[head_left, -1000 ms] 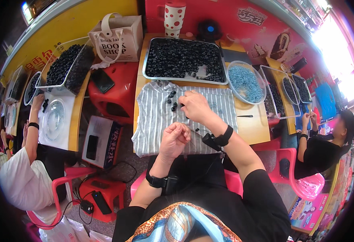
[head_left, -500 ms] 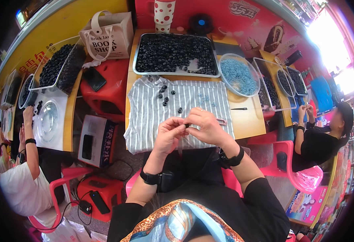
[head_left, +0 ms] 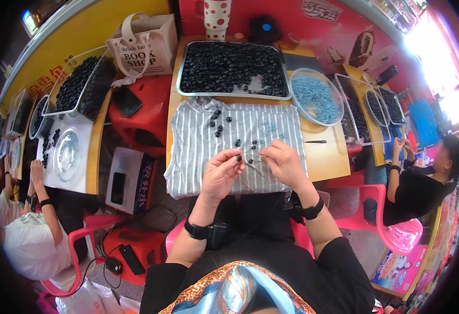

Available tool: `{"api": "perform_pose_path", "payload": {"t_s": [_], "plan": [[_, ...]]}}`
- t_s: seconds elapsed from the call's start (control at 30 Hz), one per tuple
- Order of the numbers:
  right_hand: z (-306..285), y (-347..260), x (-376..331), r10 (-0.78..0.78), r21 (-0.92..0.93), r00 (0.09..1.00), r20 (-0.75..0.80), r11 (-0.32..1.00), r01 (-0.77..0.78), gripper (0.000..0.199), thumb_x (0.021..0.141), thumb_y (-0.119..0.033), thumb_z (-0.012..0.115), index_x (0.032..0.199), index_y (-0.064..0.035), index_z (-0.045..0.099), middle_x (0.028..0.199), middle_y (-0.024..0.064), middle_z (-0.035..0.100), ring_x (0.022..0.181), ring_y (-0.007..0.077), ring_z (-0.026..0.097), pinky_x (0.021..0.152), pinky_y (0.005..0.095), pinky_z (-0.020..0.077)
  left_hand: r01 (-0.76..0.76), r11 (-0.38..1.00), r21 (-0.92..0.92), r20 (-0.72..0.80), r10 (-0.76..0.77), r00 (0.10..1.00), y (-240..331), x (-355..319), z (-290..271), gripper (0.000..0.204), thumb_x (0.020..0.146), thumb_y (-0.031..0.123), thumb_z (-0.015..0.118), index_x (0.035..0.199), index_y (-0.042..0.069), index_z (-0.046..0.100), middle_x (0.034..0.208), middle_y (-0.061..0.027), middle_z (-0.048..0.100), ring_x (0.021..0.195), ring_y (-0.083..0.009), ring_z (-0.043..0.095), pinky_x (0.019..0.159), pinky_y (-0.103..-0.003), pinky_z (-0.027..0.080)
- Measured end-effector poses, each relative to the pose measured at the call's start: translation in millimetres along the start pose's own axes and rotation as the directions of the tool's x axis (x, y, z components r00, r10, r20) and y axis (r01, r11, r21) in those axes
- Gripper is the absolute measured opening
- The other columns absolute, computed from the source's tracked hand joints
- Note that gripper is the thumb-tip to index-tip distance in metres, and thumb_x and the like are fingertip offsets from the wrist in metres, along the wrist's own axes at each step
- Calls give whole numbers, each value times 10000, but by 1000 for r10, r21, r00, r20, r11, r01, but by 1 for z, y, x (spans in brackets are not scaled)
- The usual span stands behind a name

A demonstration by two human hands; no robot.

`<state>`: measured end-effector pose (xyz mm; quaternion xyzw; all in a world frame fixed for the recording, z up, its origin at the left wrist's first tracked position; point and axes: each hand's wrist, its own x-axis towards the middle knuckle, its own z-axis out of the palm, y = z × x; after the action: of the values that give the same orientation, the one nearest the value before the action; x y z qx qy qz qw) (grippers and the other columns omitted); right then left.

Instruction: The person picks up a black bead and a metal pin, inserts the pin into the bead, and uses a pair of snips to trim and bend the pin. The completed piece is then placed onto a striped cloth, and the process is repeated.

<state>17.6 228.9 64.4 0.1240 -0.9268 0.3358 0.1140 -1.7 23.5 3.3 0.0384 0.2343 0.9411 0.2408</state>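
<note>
My left hand (head_left: 220,175) pinches a small round black part (head_left: 238,158) between thumb and forefinger, above the grey-and-white striped cloth (head_left: 187,167). A short way to its right, my right hand (head_left: 283,165) has its thumb and fingers pressed together; whatever they hold is too small to make out. A thin, slender tool (head_left: 254,168) shows between the hands, partly hidden. Several loose black parts (head_left: 219,127) lie on the cloth beyond my left hand. Tiny light-blue pieces (head_left: 269,129) are scattered on the cloth beyond my right hand.
A metal tray (head_left: 234,96) heaped with black parts stands behind the cloth. To its right is a clear round tub (head_left: 317,123) of light-blue pieces. A dark thin tool (head_left: 315,141) lies on the wooden table (head_left: 334,162). Co-workers sit at tables left and right.
My hands, touching over the black part before, have drawn apart; the right has moved to the right. More loose black parts now show between them on the cloth.
</note>
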Motion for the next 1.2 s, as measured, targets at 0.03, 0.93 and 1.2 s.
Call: {"api": "perform_pose_path", "payload": {"t_s": [0.03,0.93,1.2], "plan": [[4,-2,1,1,4,1000,0,1000,-1,67,758,-39,690,818,-67,684,747,93,564,756,300,611,643,410,481,1,1000,2,-3,-1,1000,1,-1,-1,226,952,39,579,1164,-17,634,955,-106,667,836,-173,639,749,-270,512],[22,-34,10,-25,451,999,-20,892,32,84,767,65,654,817,24,601,755,73,576,651,146,625,563,265,479,-12,997,71,8,11,1000,-3,-3,-6,183,938,18,613,1113,-10,654,1003,-98,690,864,-164,661,809,-292,531],[25,-40,11,-10,491,999,-33,871,25,116,777,74,653,878,23,633,787,80,586,653,151,620,585,268,491,-33,997,63,5,33,999,-2,-2,-3,179,941,22,613,1111,-11,657,1013,-95,689,852,-155,655,792,-289,530]]}}
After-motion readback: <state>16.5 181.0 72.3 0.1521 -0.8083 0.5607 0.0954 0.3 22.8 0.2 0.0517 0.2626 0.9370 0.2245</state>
